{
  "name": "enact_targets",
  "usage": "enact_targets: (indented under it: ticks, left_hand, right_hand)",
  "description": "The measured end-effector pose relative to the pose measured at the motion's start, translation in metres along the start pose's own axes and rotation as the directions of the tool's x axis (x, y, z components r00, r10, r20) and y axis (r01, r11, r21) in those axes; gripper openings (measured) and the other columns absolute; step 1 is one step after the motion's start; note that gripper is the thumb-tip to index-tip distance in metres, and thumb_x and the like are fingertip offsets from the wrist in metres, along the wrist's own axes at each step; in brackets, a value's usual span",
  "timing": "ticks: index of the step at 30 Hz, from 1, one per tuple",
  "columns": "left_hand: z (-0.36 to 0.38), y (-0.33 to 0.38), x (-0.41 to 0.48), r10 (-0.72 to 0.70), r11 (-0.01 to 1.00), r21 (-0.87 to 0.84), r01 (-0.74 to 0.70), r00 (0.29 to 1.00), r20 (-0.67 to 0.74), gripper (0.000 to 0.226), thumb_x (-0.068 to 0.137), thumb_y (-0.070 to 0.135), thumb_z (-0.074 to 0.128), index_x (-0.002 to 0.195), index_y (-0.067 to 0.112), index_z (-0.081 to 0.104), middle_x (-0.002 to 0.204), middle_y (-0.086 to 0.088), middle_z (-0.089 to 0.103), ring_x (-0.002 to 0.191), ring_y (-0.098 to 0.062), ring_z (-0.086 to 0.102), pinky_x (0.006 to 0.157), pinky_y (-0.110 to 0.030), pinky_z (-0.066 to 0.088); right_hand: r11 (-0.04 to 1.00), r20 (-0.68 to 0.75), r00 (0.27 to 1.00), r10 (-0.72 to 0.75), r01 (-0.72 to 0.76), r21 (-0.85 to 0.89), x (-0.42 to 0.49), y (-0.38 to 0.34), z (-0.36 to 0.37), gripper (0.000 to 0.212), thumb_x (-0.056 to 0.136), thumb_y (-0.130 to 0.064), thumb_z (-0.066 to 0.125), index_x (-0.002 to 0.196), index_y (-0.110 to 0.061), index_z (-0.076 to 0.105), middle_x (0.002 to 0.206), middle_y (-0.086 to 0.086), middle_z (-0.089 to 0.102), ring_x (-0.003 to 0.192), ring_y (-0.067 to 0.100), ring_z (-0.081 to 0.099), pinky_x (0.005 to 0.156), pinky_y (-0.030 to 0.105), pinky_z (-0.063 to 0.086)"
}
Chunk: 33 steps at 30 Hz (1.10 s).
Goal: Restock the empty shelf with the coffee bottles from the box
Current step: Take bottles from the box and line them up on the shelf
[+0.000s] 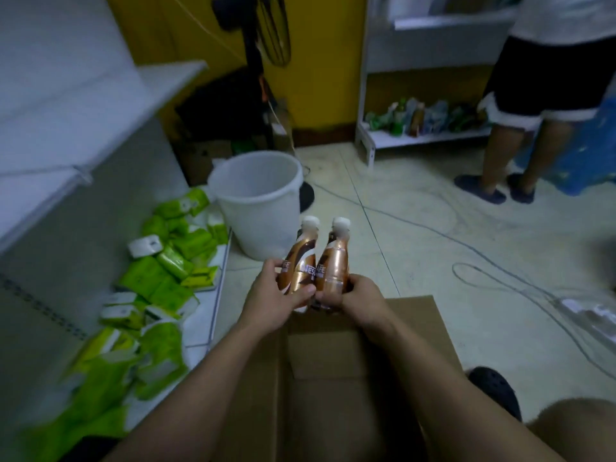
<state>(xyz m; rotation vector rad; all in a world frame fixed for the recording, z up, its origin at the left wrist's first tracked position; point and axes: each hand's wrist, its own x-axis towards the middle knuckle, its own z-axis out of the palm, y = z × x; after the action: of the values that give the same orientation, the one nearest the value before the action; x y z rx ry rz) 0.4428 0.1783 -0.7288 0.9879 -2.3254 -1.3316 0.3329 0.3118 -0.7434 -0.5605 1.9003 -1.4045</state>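
Observation:
Two brown coffee bottles with white caps are held side by side above the open cardboard box. My left hand grips the left bottle around its lower body. My right hand grips the right bottle the same way. Both bottles tilt slightly away from me, caps pointing toward the white bucket. A white shelf unit stands on my left, its upper boards bare and blurred.
Green and white packets fill the bottom shelf at left. A white bucket stands just beyond the bottles. Cables trail over the tiled floor. Another person's legs stand at a far shelf with mixed goods. A fan stands behind.

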Motion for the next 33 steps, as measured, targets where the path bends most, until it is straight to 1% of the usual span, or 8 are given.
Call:
enact_targets:
  ticks: [3,6,11,15,18,25,28,33]
  left_hand:
    - [-0.043,0.033,-0.02,0.06,0.997,-0.035,-0.065,0.989,-0.134,0.057,0.075,0.027,0.078,0.119,0.027,0.042,0.112,0.003,0.059,0.093,-0.012,0.06,0.074,-0.026,0.051]
    - [-0.091,0.065,-0.043,0.117,0.992,-0.024,-0.126,0.966,-0.233,0.058,0.072,0.024,0.081,0.116,0.027,0.043,0.1,0.008,0.057,0.081,-0.004,0.06,0.054,-0.013,0.048]
    - [-0.174,0.096,-0.086,0.194,0.979,0.126,-0.157,0.91,-0.367,0.078,0.061,0.034,0.087,0.129,0.026,0.048,0.11,0.005,0.06,0.094,-0.012,0.062,0.083,-0.029,0.051]
    - [-0.242,0.098,-0.122,0.225,0.964,0.238,-0.12,0.843,-0.488,0.076,0.054,0.04,0.089,0.119,0.024,0.053,0.109,0.005,0.062,0.092,-0.012,0.061,0.076,-0.024,0.048]
    - [-0.287,0.087,-0.149,0.204,0.966,0.25,-0.066,0.789,-0.579,0.075,0.054,0.039,0.09,0.116,0.026,0.05,0.107,0.008,0.061,0.091,-0.011,0.061,0.077,-0.026,0.049]
    - [-0.362,0.034,-0.197,0.049,0.963,0.21,0.167,0.659,-0.751,0.076,0.048,0.051,0.087,0.107,0.029,0.044,0.106,0.006,0.062,0.09,-0.013,0.062,0.077,-0.034,0.052]
    - [-0.376,0.011,-0.209,-0.002,0.951,0.191,0.243,0.623,-0.782,0.079,0.044,0.051,0.088,0.106,0.029,0.043,0.104,0.006,0.062,0.089,-0.013,0.061,0.075,-0.035,0.052]
    - [-0.387,-0.008,-0.207,-0.039,0.93,0.175,0.324,0.56,-0.828,0.085,0.045,0.052,0.088,0.107,0.021,0.04,0.106,0.001,0.059,0.092,-0.017,0.058,0.075,-0.037,0.052]
  right_hand:
    - [0.99,0.023,0.991,-0.132,0.133,-0.045,-0.017,-0.051,0.012,0.039,0.072,-0.028,0.081,0.103,-0.024,0.058,0.101,-0.002,0.069,0.089,0.014,0.069,0.081,0.03,0.058]
    - [0.97,0.046,0.97,-0.239,0.241,-0.043,-0.037,-0.1,0.029,0.042,0.074,-0.028,0.08,0.109,-0.019,0.059,0.1,-0.002,0.07,0.086,0.011,0.07,0.072,0.023,0.058]
    - [0.905,0.148,0.898,-0.414,0.424,-0.039,-0.072,-0.171,0.069,0.039,0.076,-0.02,0.079,0.109,-0.019,0.059,0.091,-0.007,0.068,0.072,0.002,0.069,0.057,0.014,0.052]
    - [0.869,0.226,0.847,-0.48,0.494,-0.006,-0.086,-0.213,0.122,0.04,0.072,-0.011,0.082,0.106,-0.012,0.062,0.088,0.002,0.072,0.068,0.008,0.072,0.057,0.017,0.054]
    - [0.84,0.275,0.807,-0.522,0.543,0.001,-0.091,-0.235,0.174,0.046,0.064,-0.012,0.087,0.103,-0.012,0.063,0.086,0.002,0.073,0.07,0.015,0.073,0.063,0.03,0.061]
    - [0.824,0.435,0.739,-0.515,0.567,0.012,-0.106,-0.257,0.282,0.057,0.058,0.001,0.087,0.108,-0.011,0.061,0.095,0.0,0.07,0.081,0.019,0.071,0.073,0.036,0.06]
    - [0.803,0.48,0.714,-0.51,0.595,-0.031,-0.11,-0.256,0.315,0.065,0.048,-0.011,0.088,0.108,-0.016,0.061,0.098,-0.001,0.07,0.085,0.02,0.071,0.079,0.044,0.059]
    - [0.743,0.493,0.691,-0.529,0.658,-0.125,-0.108,-0.255,0.346,0.057,0.054,-0.018,0.087,0.104,-0.022,0.06,0.098,-0.007,0.068,0.085,0.013,0.065,0.073,0.027,0.054]
